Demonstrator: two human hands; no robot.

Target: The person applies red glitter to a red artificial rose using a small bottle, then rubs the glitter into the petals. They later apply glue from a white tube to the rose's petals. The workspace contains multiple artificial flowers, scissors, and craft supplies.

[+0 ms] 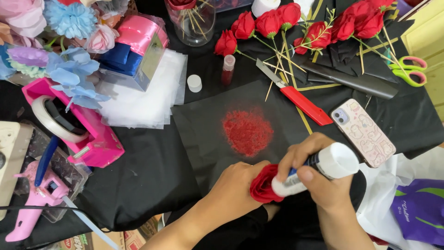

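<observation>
From the head camera, looking down on a black sheet (203, 129) spread over the table: the left hand (240, 185) is closed around a red fabric rose (263, 185), holding it low in the picture, just below a pile of red glitter (247, 132). The right hand (319, 178) is clamped on a white glue bottle (319, 169), its tip pressed against the rose between the two hands. A red box cutter (298, 99) and a phone (363, 132) lie just beyond the right hand. More red roses (268, 23) lie at the far edge, a pink tape dispenser (78, 125) well to the left.
</observation>
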